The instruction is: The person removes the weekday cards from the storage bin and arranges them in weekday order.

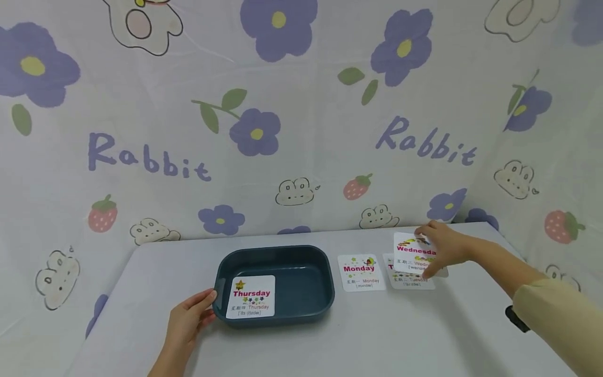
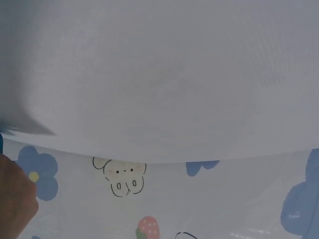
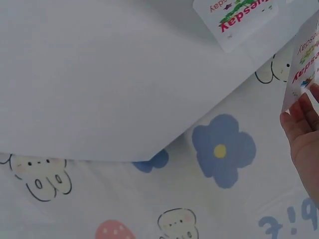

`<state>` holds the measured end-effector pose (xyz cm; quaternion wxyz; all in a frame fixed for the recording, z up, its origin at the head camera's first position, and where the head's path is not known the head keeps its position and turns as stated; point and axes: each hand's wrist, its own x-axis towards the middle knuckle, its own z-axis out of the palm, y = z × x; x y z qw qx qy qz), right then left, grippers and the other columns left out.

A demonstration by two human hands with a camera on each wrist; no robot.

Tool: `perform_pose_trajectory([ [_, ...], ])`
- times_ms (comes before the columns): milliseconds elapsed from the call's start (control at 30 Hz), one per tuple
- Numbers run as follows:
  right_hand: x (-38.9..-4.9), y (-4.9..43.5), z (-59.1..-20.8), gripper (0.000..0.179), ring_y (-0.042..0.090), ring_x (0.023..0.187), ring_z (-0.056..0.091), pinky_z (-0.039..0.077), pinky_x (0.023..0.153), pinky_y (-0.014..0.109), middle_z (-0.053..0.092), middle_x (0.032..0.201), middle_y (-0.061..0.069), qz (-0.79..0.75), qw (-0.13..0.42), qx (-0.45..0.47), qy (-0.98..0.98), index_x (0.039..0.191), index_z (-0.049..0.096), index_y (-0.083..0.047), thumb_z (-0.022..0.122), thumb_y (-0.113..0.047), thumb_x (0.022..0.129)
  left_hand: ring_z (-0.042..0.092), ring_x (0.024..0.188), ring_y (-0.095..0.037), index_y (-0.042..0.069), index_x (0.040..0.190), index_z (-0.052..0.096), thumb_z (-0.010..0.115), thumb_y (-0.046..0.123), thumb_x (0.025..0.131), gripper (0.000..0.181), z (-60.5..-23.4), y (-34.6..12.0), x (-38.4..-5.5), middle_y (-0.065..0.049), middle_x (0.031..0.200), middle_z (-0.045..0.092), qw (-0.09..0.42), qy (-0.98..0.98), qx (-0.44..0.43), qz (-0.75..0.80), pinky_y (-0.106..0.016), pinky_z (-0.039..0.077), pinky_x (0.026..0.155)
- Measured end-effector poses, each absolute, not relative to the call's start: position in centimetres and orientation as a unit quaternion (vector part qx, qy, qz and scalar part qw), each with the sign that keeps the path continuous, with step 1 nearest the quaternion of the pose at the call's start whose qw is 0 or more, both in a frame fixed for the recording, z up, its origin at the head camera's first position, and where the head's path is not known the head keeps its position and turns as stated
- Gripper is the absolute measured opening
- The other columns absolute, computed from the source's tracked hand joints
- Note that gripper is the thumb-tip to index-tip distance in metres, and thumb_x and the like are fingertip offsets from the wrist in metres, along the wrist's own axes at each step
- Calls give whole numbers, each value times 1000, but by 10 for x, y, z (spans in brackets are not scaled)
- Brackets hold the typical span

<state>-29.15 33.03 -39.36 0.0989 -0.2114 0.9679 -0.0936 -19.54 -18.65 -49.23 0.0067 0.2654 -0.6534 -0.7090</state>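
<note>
1. A pale sleeve (image 1: 556,324) is reaching in from the near right, covering part of the right arm.
2. The right hand (image 1: 445,246) is pinching the Wednesday card (image 1: 409,251) at its right side, fingers at the far edge and thumb at the near edge. The card is extending left from the grip, its printed face showing.
3. The Tuesday card (image 1: 410,283) is lying on the white table (image 1: 377,335), just nearer than the right hand; the Wednesday card is hiding its upper part in the head view. In the right wrist view the held card is standing apart from it.
4. The Monday card (image 1: 361,272) is lying just left of the Tuesday card, right of the tray.
5. The left hand (image 1: 188,314) is gripping the left rim of the dark blue tray (image 1: 301,293), thumb over the edge and fingers below.
6. The Thursday card (image 1: 251,297) is resting inside the tray's left end, just right of the left hand.
7. A flowered cloth (image 1: 325,131) is hanging beyond the table's far edge, showing rabbits, strawberries and the word "Rabbit".
</note>
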Motion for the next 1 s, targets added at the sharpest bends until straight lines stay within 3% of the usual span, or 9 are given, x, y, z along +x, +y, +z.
perform_pose_trajectory([
  [333, -294, 375, -421, 94, 41, 103, 38, 43, 84, 58, 38, 120, 28, -100, 107, -164, 976, 125, 42, 3, 88, -27, 50, 60, 66, -11, -2, 121, 56, 72, 25, 80, 51, -495, -187, -197, 5, 84, 66, 6, -654, 269, -707, -20, 53, 61],
  [667, -296, 414, -444, 98, 45, 104, 37, 39, 86, 63, 34, 121, 31, -105, 152, -107, 977, 128, 38, 3, 90, -24, 50, 60, 67, -12, -2, 121, 56, 71, 26, 82, 50, -494, -186, -197, 5, 83, 66, 9, -661, 276, -697, -21, 53, 62],
  [1000, -303, 423, -461, 99, 50, 105, 36, 37, 87, 65, 30, 122, 35, -108, 189, -86, 972, 129, 36, 4, 90, -24, 50, 60, 66, -11, -1, 123, 55, 72, 29, 80, 55, -497, -188, -197, 7, 81, 66, 8, -657, 278, -701, -21, 53, 62],
])
